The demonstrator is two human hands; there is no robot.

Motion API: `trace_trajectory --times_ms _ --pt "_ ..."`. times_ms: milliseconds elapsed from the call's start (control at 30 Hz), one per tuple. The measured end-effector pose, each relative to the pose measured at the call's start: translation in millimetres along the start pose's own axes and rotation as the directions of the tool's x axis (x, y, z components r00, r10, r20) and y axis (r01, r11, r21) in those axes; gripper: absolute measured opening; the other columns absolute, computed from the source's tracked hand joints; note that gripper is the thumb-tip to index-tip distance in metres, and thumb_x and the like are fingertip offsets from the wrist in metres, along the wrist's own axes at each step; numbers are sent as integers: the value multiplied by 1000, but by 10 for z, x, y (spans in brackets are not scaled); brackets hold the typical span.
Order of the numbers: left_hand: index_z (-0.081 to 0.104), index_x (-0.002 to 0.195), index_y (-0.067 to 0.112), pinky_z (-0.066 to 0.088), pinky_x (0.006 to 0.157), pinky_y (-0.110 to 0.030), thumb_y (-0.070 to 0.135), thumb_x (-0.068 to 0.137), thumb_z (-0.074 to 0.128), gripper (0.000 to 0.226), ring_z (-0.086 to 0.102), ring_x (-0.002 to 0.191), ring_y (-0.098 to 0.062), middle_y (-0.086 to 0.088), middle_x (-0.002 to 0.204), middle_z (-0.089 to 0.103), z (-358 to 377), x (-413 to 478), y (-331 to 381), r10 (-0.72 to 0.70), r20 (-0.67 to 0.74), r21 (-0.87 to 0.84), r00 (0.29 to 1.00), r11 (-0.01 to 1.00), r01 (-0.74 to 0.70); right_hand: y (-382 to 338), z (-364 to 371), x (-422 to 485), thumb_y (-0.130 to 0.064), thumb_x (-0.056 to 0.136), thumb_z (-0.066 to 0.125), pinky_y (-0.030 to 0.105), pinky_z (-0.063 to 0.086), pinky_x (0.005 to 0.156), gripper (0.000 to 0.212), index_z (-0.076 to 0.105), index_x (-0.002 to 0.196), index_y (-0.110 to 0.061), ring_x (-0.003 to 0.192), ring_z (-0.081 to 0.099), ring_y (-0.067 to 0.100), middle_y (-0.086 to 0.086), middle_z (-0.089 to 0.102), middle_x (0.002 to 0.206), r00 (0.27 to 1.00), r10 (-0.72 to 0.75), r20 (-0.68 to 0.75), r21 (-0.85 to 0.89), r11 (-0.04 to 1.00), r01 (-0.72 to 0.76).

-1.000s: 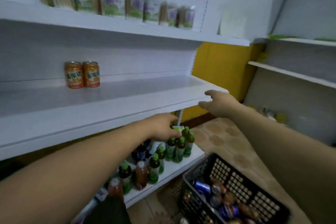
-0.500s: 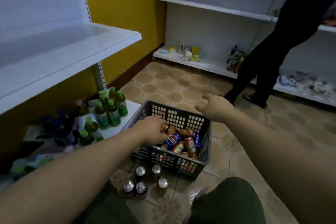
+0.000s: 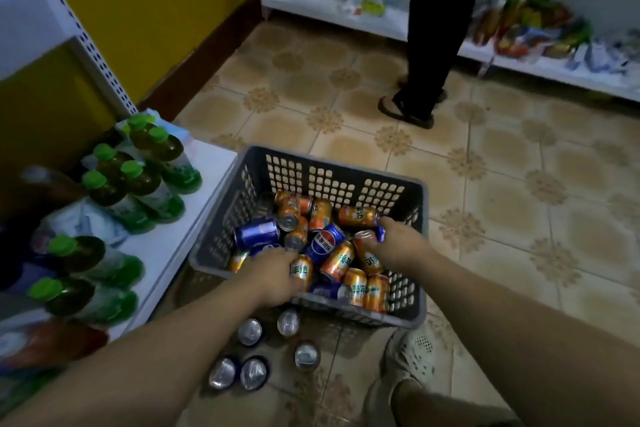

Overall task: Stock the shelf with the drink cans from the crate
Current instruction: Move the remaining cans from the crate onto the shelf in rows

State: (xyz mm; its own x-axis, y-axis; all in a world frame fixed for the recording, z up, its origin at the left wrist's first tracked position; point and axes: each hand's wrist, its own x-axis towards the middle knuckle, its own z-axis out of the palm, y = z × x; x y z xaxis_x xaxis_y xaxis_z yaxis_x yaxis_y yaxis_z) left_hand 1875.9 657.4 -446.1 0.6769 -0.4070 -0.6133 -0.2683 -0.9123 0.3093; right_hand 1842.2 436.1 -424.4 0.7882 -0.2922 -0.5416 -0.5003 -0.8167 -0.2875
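A grey plastic crate (image 3: pixel 332 165) stands on the tiled floor, holding several orange cans and blue cans lying loose. My left hand (image 3: pixel 273 276) reaches in at the near left, fingers curled round an orange can (image 3: pixel 303 270). My right hand (image 3: pixel 398 246) is inside at the right, its fingers wrapped round another orange can (image 3: pixel 369 251). A blue can (image 3: pixel 323 243) lies between the two hands. Of the shelf unit, only the perforated upright (image 3: pixel 90 45) and the low white shelf (image 3: pixel 207 163) show at the left.
Several cans (image 3: pixel 251 331) stand upright on the floor just in front of the crate. Green-capped bottles (image 3: pixel 138 180) crowd the low shelf. A person's dark-clothed legs (image 3: pixel 429 45) stand beyond, by a far shelf of packets (image 3: pixel 536 21). My pale shoe (image 3: pixel 412 357) is at the crate's near right corner.
The view has swung from the shelf down to the crate. Both hands have dropped from the shelf edge into the crate and closed on orange cans.
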Motion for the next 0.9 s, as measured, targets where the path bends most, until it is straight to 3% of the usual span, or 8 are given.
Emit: trace_trajectory --times_ms 133,300,400,500,600,700,800,900 --pt "36 144 22 39 104 -36 45 88 58 64 43 129 -24 -5 145 42 256 764 -116 -16 26 -105 1000 994 19 116 452 815 -47 95 50 36 44 93 53 41 139 -19 116 53 26 10 54 131 994 43 101 19 999 -45" --pt "29 148 21 33 110 -37 45 89 58 70 35 137 -26 -7 153 31 672 1571 -317 -36 107 -156 994 986 52 205 1067 1721 -44 93 55 39 46 96 54 44 137 -15 117 52 27 11 53 133 973 83 213 88 991 -104" --pt "27 149 21 32 111 -39 45 88 59 73 33 139 -26 -7 155 29 858 1914 -473 -49 145 -206 988 975 79 192 1389 2153 -44 90 60 39 46 97 67 33 145 -17 124 50 28 10 48 141 973 100 208 180 974 -139" --pt "25 150 20 32 111 -38 44 89 58 73 33 139 -26 -6 156 26 978 2081 -606 -53 174 -248 983 964 96 149 1653 2409 -58 83 60 50 35 110 87 20 151 -22 139 32 33 13 30 154 965 130 228 222 958 -181" --pt "25 150 21 37 109 -39 40 87 62 75 41 133 -25 -6 152 33 1044 2125 -733 -70 191 -313 979 941 128 105 1779 2459 -51 82 66 53 42 103 71 33 140 -29 133 38 35 14 41 144 963 162 216 334 914 -229" --pt "25 150 23 40 107 -41 38 86 65 77 43 131 -24 -3 150 38 1007 2059 -746 -94 216 -378 972 910 172 46 1713 2298 -31 81 75 46 52 91 59 40 128 -26 114 51 28 8 45 133 985 111 129 473 866 -159" --pt "31 147 26 44 103 -40 37 84 66 73 49 125 -20 1 144 45 879 1901 -703 -84 195 -452 977 877 165 -58 1542 2019 -19 79 78 34 50 89 50 44 115 -28 106 44 17 0 39 124 999 7 39 523 852 -26" --pt "40 126 39 45 88 -21 26 82 70 55 54 103 1 24 113 54 581 1573 -593 -24 116 -606 993 790 90 -277 1234 1635 -18 75 80 32 50 89 56 40 109 -40 111 47 16 -6 39 119 997 -68 -33 587 806 75"
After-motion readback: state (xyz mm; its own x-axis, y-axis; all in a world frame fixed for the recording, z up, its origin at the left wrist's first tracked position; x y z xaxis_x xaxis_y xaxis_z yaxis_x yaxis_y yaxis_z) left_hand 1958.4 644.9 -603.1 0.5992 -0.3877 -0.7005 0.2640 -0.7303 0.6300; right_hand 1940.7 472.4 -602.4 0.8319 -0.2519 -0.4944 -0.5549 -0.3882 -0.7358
